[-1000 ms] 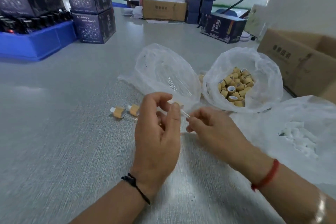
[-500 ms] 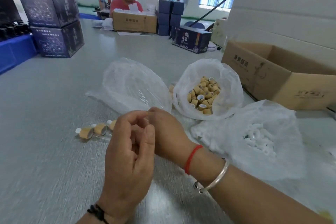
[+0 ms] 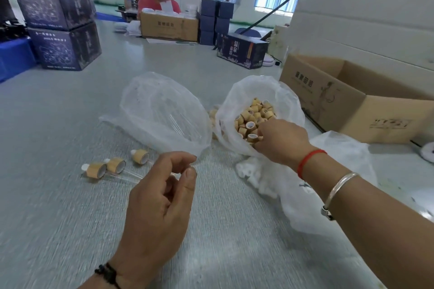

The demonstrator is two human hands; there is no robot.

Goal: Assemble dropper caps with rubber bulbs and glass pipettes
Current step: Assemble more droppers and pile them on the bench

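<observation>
Beside three finished droppers point(image 3: 115, 166), bags point(image 3: 162, 110) crowd table point(image 3: 47, 195).

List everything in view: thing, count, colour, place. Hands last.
Finished droppers: three, tan caps with white bulbs, on the table left of the left hand.
Pipette bag: one, clear, centre, glass pipettes inside.
Cap bag: one, clear, right of the pipette bag, full of tan caps.
Bulb bag: one, clear, near right, white bulbs inside.
Open carton: one, brown, right.
Dark boxes: several, navy, far left.
Person in red: one, far end of the table.
Table: one, grey.
Left hand: fingers curled, nothing seen in them.
Right hand: reaching into the cap bag, fingertips hidden.
</observation>
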